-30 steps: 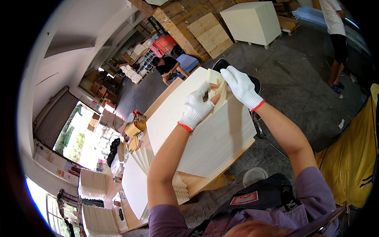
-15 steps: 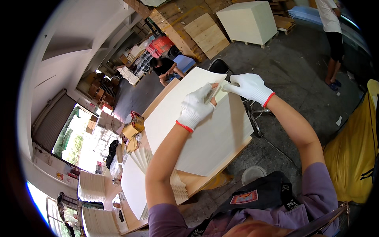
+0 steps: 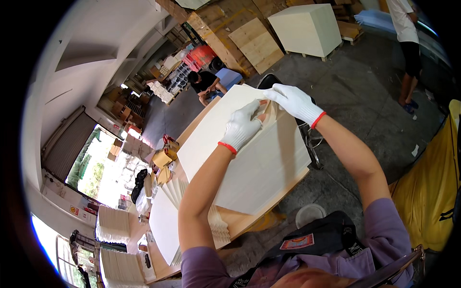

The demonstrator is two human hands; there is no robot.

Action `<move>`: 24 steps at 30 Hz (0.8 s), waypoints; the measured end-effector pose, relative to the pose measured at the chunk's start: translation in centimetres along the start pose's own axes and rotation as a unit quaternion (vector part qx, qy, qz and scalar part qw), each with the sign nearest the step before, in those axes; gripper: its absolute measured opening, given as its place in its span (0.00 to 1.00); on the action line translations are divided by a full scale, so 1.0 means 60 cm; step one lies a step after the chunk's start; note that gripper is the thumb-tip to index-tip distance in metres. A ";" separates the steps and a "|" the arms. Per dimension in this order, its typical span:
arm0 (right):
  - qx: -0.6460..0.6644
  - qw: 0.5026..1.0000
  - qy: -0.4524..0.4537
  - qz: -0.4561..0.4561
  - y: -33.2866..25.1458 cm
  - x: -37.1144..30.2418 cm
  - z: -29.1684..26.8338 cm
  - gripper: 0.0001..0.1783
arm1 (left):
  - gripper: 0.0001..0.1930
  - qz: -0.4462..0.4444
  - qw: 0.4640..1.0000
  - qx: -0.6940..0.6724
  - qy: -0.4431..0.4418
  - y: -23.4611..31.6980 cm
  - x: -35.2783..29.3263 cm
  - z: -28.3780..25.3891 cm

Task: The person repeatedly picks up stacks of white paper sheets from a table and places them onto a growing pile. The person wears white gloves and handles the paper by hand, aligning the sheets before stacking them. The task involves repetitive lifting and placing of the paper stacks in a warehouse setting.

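A large stack of off-white sheets (image 3: 261, 180) lies in front of me on a wooden table (image 3: 235, 222). My left hand (image 3: 240, 127), in a white glove with a red cuff and bare thumb and fingertip, grips the lifted edge of the upper sheets. Those sheets bend up, leaving a gap above the lower ones. At the far corner my right hand (image 3: 294, 103), gloved the same way, has its fingers closed on the sheet edge. How many sheets it holds is hidden.
Fanned sheets (image 3: 218, 228) and more sheet piles (image 3: 113, 223) stand to the left. A black chair (image 3: 269, 80) is beyond the far corner. One person (image 3: 206, 81) sits behind the table; another (image 3: 406, 33) stands far right. Yellow sheeting (image 3: 427, 187) hangs at the right.
My right hand has moved left and closed over the far corner of the sheets. The raised edge between my hands now bends more. My left hand keeps its hold.
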State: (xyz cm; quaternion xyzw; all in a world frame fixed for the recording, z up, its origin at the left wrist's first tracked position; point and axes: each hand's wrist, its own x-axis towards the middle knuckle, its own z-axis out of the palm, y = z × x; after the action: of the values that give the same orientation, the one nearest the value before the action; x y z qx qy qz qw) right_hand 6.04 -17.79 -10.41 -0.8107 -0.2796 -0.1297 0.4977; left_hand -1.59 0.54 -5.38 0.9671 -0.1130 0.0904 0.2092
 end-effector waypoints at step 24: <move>0.050 0.995 0.086 0.022 0.018 -0.019 0.031 0.31 | 0.17 0.003 0.995 -0.096 -0.030 0.000 -0.002 -0.006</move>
State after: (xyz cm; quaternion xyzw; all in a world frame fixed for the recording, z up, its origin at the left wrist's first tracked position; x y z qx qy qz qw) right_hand 5.61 -16.89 -12.65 -0.7767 -0.2236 -0.1742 0.5625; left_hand -1.73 0.69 -5.08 0.9446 -0.1298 0.0503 0.2973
